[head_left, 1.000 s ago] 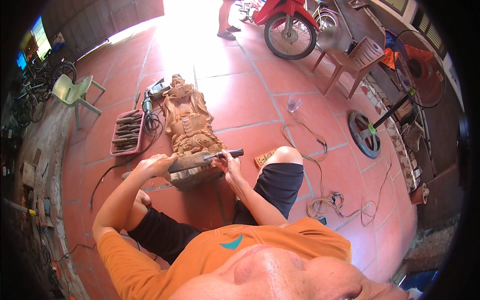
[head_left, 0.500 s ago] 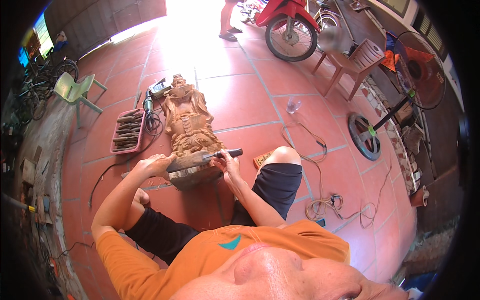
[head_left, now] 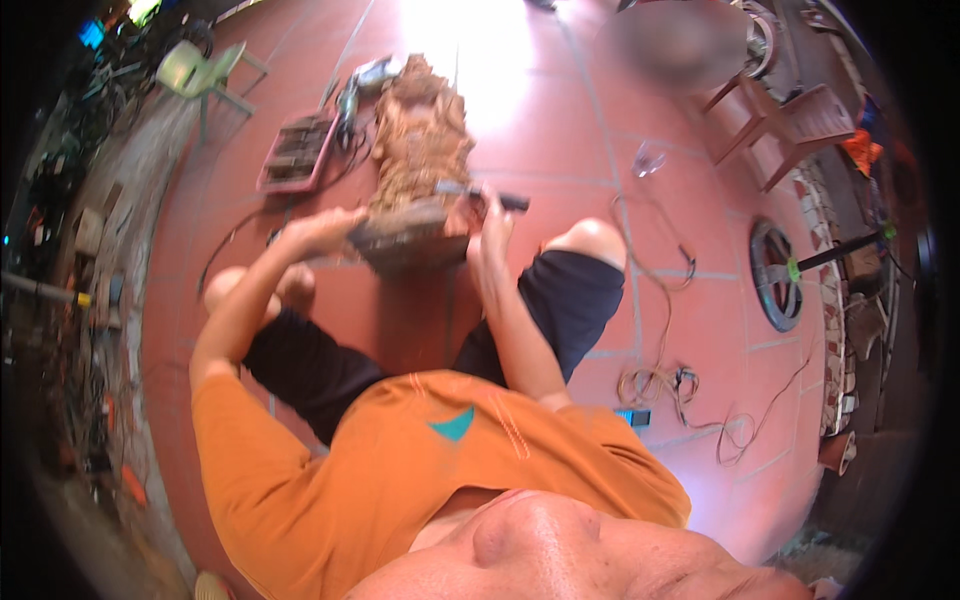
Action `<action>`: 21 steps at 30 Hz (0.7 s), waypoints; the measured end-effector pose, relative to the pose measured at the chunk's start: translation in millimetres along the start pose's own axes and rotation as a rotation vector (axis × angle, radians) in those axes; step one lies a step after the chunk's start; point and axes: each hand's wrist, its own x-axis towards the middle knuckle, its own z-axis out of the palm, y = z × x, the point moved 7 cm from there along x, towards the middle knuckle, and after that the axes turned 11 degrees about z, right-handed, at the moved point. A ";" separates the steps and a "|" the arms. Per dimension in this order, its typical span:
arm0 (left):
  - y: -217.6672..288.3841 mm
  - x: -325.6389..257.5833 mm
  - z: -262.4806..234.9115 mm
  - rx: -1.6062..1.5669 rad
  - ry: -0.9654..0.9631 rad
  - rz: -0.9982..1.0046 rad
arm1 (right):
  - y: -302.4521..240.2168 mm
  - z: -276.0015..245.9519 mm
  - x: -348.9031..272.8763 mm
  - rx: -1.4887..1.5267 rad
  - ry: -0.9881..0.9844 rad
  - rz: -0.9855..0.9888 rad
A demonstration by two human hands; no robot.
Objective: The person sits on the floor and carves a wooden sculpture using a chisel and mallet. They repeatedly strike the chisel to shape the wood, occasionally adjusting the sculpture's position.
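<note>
A carved wooden figure (head_left: 425,125) lies lengthwise on the tiled floor, its base (head_left: 420,255) nearest me, between my knees. My left hand (head_left: 330,230) is closed at the left end of a grey-brown wooden bar (head_left: 400,222) across the base; motion blurs the bar. To the right of the carving, my right hand (head_left: 492,225) is wrapped round a tool with a black handle (head_left: 513,202). Its metal blade (head_left: 455,188) points left over the lower carving. The blade's exact kind is too blurred to tell.
A pink tray (head_left: 264,185) of wooden-handled tools sits left of the carving, beside a corded power tool (head_left: 347,110). Cables (head_left: 655,385) loop over the floor at right, near a fan's round base (head_left: 777,275). Chairs stand at left, green (head_left: 190,70), and right, brown (head_left: 815,120).
The whole view has shifted, with the carving now higher in the picture. The black-handled tool's blade has moved up off the wooden bar. Both hands keep their holds.
</note>
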 end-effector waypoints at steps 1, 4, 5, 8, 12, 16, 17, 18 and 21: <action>-6.0 -1.0 9.8 -0.052 0.003 0.011 | -2.2 3.2 1.1 0.022 -0.017 -0.005; 13.1 1.2 12.5 -0.126 -0.049 -0.095 | -22.0 7.7 -6.4 0.088 -0.046 -0.011; 17.5 -6.8 10.3 -0.088 -0.034 -0.121 | -27.1 13.5 -12.1 0.103 -0.059 -0.015; 26.2 -11.3 27.2 -0.141 -0.039 -0.165 | -38.4 14.0 -17.4 0.154 -0.060 -0.027; 36.3 -12.7 49.3 -0.290 0.001 -0.164 | -52.8 17.2 -26.3 0.141 -0.066 -0.076; 46.6 -8.4 57.3 -0.607 0.300 -0.251 | -68.4 22.0 -28.3 0.080 -0.086 -0.113; 45.0 -11.9 59.6 -0.676 0.298 -0.345 | -72.8 24.1 -28.2 0.057 -0.101 -0.115; 38.0 -12.7 64.8 -0.692 0.336 -0.351 | -79.0 30.2 -27.0 0.051 -0.131 -0.110; 44.5 -12.0 58.2 -0.918 0.380 -0.310 | -106.3 43.8 -23.3 -0.018 -0.167 -0.136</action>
